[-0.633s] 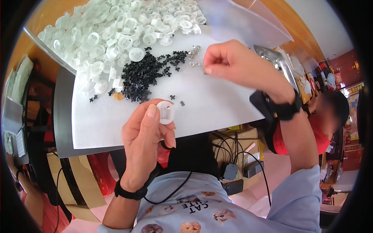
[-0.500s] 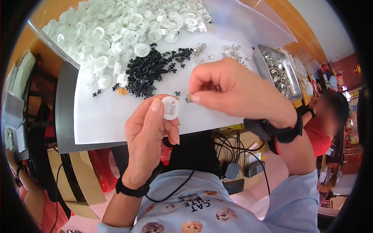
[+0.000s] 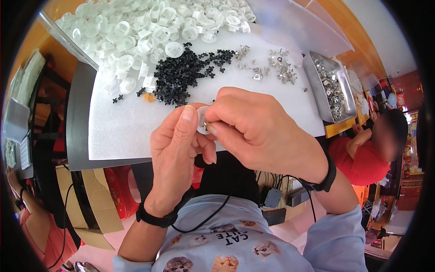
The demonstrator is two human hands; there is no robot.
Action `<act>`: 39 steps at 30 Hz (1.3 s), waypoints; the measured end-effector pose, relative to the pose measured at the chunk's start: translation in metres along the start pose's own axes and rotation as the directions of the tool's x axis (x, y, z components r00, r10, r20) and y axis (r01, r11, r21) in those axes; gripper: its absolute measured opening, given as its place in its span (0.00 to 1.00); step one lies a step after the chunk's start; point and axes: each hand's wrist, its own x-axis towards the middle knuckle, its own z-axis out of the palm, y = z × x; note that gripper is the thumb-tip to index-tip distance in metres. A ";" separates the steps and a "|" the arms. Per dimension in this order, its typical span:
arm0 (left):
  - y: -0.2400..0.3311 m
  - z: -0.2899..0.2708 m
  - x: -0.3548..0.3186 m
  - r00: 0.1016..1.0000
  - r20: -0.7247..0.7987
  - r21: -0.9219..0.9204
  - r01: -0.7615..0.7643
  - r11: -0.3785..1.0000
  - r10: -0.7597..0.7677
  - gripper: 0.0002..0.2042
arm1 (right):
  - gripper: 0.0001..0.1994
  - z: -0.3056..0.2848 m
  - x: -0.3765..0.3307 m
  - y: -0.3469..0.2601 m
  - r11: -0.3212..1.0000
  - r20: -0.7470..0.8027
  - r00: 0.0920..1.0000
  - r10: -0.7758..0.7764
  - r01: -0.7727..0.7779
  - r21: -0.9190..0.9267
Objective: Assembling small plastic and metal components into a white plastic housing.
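My left hand (image 3: pixel 173 147) pinches a round white plastic part (image 3: pixel 200 117) between thumb and fingers, above the near edge of the foam sheet. Against the face of that disc, my right hand (image 3: pixel 265 129) closes its thumb and forefinger on a small metal piece (image 3: pixel 205 126). The fingers of my right hand cover much of the disc, and most of the metal piece is hidden. Just beyond both hands lies a pile of small black cross-shaped parts (image 3: pixel 176 77).
A large heap of white plastic parts (image 3: pixel 136 34) fills the far left of the white foam sheet (image 3: pixel 118 140). Small metal pieces (image 3: pixel 283 68) lie loose at the right, beside a metal tray (image 3: pixel 316 97) holding more. A person in red (image 3: pixel 362 154) sits at the right.
My right hand has moved left, bringing the small metal piece from beside the disc onto its face. My left hand keeps its hold on the white part. The view has shifted slightly.
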 end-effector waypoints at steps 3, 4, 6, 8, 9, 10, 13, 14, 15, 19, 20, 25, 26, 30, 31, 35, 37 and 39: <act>0.000 0.002 0.000 1.000 -0.005 0.004 0.006 1.000 -0.006 0.19 | 0.03 -0.002 0.000 -0.004 0.996 0.019 0.996 0.082 -0.082 -0.018; 0.000 0.003 0.001 1.000 -0.011 0.006 0.008 1.000 -0.008 0.19 | 0.03 -0.002 0.000 -0.005 0.996 0.019 0.996 0.084 -0.084 -0.016; -0.001 0.001 0.001 1.000 -0.021 0.021 0.005 1.000 -0.004 0.18 | 0.03 -0.002 0.001 -0.006 0.969 0.015 0.976 0.217 -0.218 0.118; -0.001 0.000 0.002 1.000 -0.030 0.036 0.002 0.999 -0.001 0.18 | 0.04 -0.006 0.005 -0.012 0.912 0.084 0.938 0.336 -0.346 0.220; -0.001 0.000 0.002 1.000 -0.029 0.027 0.002 1.000 -0.001 0.18 | 0.04 -0.006 0.006 -0.014 0.829 0.164 0.884 0.438 -0.467 0.307; -0.001 0.000 0.002 1.000 -0.028 0.019 0.002 1.000 -0.002 0.17 | 0.04 -0.005 0.005 -0.013 0.827 0.165 0.883 0.439 -0.469 0.308; 0.000 0.002 0.001 0.999 -0.038 0.019 0.002 1.000 -0.001 0.17 | 0.04 -0.001 0.002 -0.010 0.847 0.126 0.889 0.440 -0.457 0.272; -0.001 0.002 0.001 0.999 -0.038 0.018 0.004 1.000 -0.003 0.17 | 0.03 0.000 -0.001 -0.008 0.914 0.059 0.941 0.333 -0.337 0.224; -0.001 0.002 0.001 0.999 -0.033 0.021 0.010 1.000 -0.009 0.17 | 0.03 0.002 -0.004 -0.005 0.963 -0.002 0.976 0.216 -0.213 0.166; 0.000 0.002 0.002 1.000 -0.017 0.014 0.015 1.000 -0.014 0.17 | 0.08 0.005 -0.015 0.001 0.999 -0.037 0.999 0.028 -0.027 0.045; 0.000 0.002 0.002 1.000 -0.020 0.014 0.015 1.000 -0.014 0.17 | 0.10 0.006 -0.018 -0.003 1.000 -0.046 0.999 0.028 -0.029 -0.008; -0.001 -0.002 0.005 0.999 -0.039 0.021 0.005 1.000 -0.004 0.16 | 0.15 0.010 -0.024 -0.011 0.971 -0.002 0.999 0.044 -0.043 -0.233; -0.001 -0.001 0.005 0.999 -0.037 0.021 0.006 1.000 -0.005 0.16 | 0.15 0.013 -0.026 -0.006 0.974 -0.046 0.999 0.007 -0.017 -0.228; -0.002 0.002 0.004 1.000 -0.029 -0.001 -0.003 1.000 0.003 0.15 | 0.16 0.019 -0.031 0.003 0.978 -0.173 0.982 -0.072 0.035 -0.207; -0.002 0.002 0.004 0.999 -0.041 -0.008 -0.007 1.000 0.007 0.15 | 0.16 0.020 -0.031 0.002 0.978 -0.173 0.982 -0.071 0.034 -0.207; -0.002 -0.002 0.004 0.998 -0.052 0.024 -0.017 1.000 0.018 0.15 | 0.16 0.019 -0.029 -0.001 0.970 -0.095 0.994 -0.045 0.021 -0.242; -0.002 -0.002 0.004 1.000 -0.020 -0.009 -0.014 1.000 0.014 0.15 | 0.16 0.020 -0.031 0.000 0.966 -0.092 0.995 -0.040 0.016 -0.256; -0.002 -0.001 0.004 1.000 -0.021 -0.010 -0.023 1.000 0.022 0.15 | 0.12 0.024 -0.033 0.005 0.999 -0.224 0.974 -0.014 0.006 -0.035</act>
